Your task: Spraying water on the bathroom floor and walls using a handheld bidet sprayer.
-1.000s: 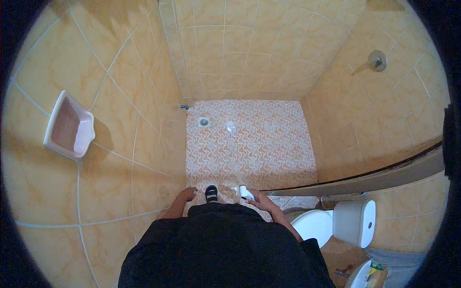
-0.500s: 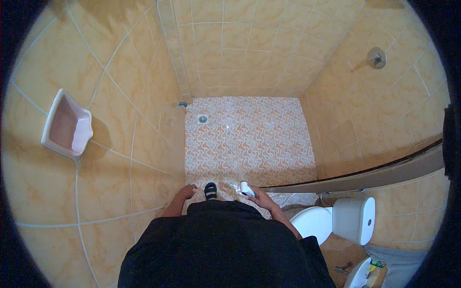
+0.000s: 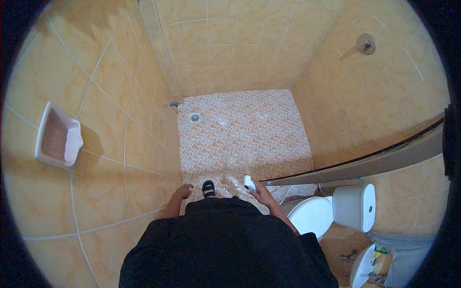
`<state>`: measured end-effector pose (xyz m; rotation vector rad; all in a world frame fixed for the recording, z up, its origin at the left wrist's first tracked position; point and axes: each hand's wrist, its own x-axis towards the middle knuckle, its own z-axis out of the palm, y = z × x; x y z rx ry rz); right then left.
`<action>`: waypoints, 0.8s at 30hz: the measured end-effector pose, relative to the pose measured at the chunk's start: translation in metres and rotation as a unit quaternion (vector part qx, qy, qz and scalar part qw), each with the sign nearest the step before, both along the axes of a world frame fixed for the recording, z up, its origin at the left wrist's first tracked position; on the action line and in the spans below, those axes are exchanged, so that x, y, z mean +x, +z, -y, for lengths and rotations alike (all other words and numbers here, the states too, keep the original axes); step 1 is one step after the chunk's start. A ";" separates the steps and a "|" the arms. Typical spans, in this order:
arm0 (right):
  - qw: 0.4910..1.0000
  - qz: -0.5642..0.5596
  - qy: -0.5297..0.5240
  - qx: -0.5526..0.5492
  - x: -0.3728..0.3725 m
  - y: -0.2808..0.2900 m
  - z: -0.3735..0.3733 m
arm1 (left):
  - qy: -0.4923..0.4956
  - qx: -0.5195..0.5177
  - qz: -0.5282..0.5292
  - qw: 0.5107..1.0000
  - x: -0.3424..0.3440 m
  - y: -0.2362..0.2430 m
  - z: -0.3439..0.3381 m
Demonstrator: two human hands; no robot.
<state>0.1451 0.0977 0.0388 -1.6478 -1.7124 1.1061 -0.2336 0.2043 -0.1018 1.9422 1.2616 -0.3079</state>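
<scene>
My right hand (image 3: 261, 193) is closed around a white handheld sprayer (image 3: 248, 182), its head tipped toward the wet floor. Faint water glints on the tiles beside the sprayer, close to my sandalled foot (image 3: 208, 188). A pale hose (image 3: 286, 193) curves on the floor between this hand and the toilet. Low beside the left wall, my left hand (image 3: 183, 191) is empty with its fingers partly spread. The floor (image 3: 245, 125) is patterned in orange and white, and its surface shines in places.
A round drain (image 3: 194, 117) lies at the far left of the floor, near a small wall tap (image 3: 173, 104). A partition edge (image 3: 365, 165) runs along the right, beside the white toilet (image 3: 311, 216). At lower right is a basin (image 3: 361, 269). A corner shelf (image 3: 60, 137) juts from the left wall.
The view has turned slightly, so the floor and walls sit differently in the picture. The sprayer stays in my right hand, a little further right. My left hand remains empty.
</scene>
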 end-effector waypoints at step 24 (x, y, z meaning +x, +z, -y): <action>0.995 0.002 -0.096 -0.032 0.005 -0.024 0.031 | -0.014 -0.020 0.009 1.000 0.019 0.039 -0.005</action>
